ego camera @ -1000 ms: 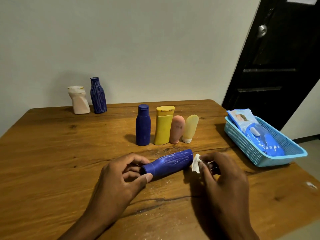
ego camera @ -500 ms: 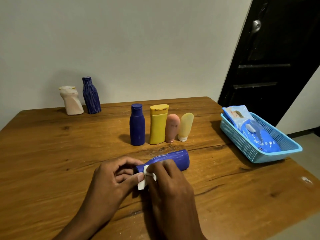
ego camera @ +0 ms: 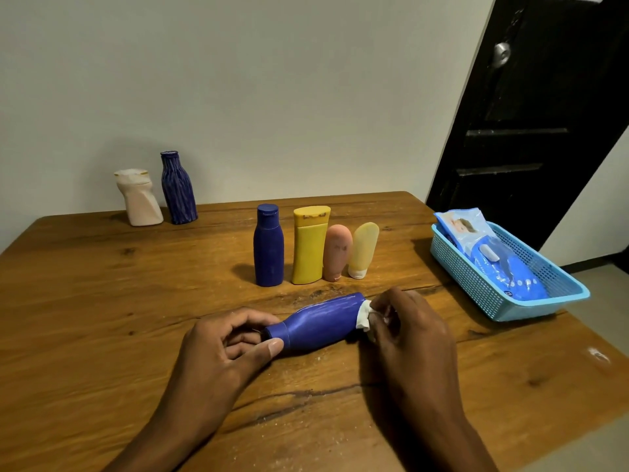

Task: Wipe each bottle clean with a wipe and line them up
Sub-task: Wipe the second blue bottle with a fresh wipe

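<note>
The left hand (ego camera: 226, 345) is pinching the neck of the bottle (ego camera: 320, 321) lying on the tabletop (ego camera: 102, 301), the right hand (ego camera: 405, 321) is pressing a wipe (ego camera: 363, 316) against its base (opposite that grip), so a hard push may be slipping it free.

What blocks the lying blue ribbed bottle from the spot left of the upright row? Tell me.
Nothing visible. The blue ribbed plastic bottle, gripped at its neck by the left hand, lies just in front of the row; bare wooden table sits left of the dark blue capped bottle.
</note>
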